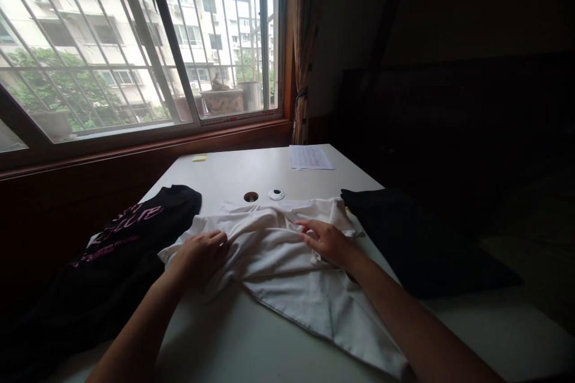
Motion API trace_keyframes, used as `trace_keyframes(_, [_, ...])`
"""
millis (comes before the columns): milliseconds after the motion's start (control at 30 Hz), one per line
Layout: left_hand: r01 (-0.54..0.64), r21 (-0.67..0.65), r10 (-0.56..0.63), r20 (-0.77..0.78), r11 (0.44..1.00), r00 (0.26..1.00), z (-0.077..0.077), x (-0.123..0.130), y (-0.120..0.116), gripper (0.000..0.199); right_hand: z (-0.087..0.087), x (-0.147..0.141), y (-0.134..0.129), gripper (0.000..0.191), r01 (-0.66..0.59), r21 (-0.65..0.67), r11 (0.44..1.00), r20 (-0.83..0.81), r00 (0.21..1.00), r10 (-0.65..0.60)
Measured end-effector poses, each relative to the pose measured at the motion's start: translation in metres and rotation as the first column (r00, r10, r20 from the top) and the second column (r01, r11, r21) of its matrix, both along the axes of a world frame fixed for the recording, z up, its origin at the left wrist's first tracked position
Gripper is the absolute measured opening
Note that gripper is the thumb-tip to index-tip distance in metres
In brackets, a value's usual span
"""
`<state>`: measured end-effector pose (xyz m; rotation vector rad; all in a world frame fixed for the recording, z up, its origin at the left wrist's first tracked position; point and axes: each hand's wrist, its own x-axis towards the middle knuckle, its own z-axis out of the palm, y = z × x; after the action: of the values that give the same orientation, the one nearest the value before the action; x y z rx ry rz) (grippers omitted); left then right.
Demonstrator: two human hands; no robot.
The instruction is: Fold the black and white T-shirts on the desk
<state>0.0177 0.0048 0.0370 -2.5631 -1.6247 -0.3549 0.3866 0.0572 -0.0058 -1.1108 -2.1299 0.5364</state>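
Observation:
A crumpled white garment point(278, 251) lies across the middle of the white table, one long part of it stretching toward the lower right. My left hand point(204, 254) is at its left end, with bent fingers closed on the cloth; the fingertips are partly hidden. On the right side of the garment, my right hand point(326, 242) touches the fabric with its fingers apart. To the left is a black garment point(148, 233) with pink lettering, hanging over the table's edge. A dark folded cloth point(417, 239) rests at the right, beyond my right forearm.
Printed papers point(311, 157) and a yellow slip point(199, 157) lie near the back of the white table point(233, 170). A round cable hole point(251, 197) has its loose cover point(275, 194) beside it. Behind stand a barred window point(188, 42) and a curtain point(303, 48).

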Motion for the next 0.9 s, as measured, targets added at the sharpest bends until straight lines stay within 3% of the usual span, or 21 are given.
trace_keyframes(167, [0.157, -0.075, -0.155, 0.029, 0.985, 0.988, 0.005, 0.005, -0.006, 0.037, 0.004, 0.004, -0.002, 0.026, 0.008, -0.026, 1.0, 0.069, 0.998, -0.006])
trace_keyframes(300, [-0.085, 0.018, 0.085, 0.002, 0.996, 0.996, 0.01, -0.005, -0.004, 0.032, 0.014, 0.007, -0.007, 0.034, 0.036, -0.081, 0.996, 0.215, 0.976, -0.018])
trace_keyframes(367, [-0.235, 0.041, 0.236, -0.034, 0.971, 0.971, 0.01, -0.011, -0.003, 0.033, 0.02, 0.008, -0.01, 0.035, 0.034, -0.155, 0.987, 0.277, 0.961, 0.011])
trace_keyframes(433, [-0.353, -0.023, 0.35, -0.086, 0.935, 0.933, 0.009, -0.015, -0.003, 0.042, 0.024, 0.009, -0.013, 0.036, 0.01, -0.246, 0.969, 0.298, 0.952, 0.066])
trace_keyframes(500, [-0.438, -0.117, 0.424, -0.125, 0.891, 0.897, 0.006, -0.017, -0.003, 0.052, 0.026, 0.011, -0.014, 0.038, -0.032, -0.371, 0.928, 0.259, 0.956, 0.137])
trace_keyframes(567, [-0.473, -0.198, 0.458, -0.119, 0.858, 0.881, 0.004, -0.017, -0.003, 0.057, 0.026, 0.012, -0.014, 0.036, -0.083, -0.526, 0.846, 0.155, 0.969, 0.191])
trace_keyframes(633, [-0.467, -0.244, 0.464, -0.073, 0.85, 0.883, 0.002, -0.016, -0.001, 0.058, 0.026, 0.013, -0.012, 0.037, -0.134, -0.643, 0.754, 0.034, 0.979, 0.203])
trace_keyframes(700, [-0.438, -0.26, 0.449, -0.019, 0.86, 0.893, 0.001, -0.014, 0.0, 0.053, 0.025, 0.012, -0.01, 0.038, -0.168, -0.668, 0.725, -0.071, 0.984, 0.162])
trace_keyframes(767, [-0.391, -0.241, 0.412, 0.038, 0.888, 0.911, 0.0, -0.012, 0.001, 0.045, 0.027, 0.009, -0.007, 0.037, -0.158, -0.61, 0.777, -0.149, 0.985, 0.083])
trace_keyframes(900, [-0.263, -0.163, 0.296, 0.23, 0.951, 0.927, -0.007, -0.01, 0.005, 0.042, 0.033, -0.005, 0.006, 0.033, -0.003, -0.364, 0.932, -0.19, 0.979, -0.071])
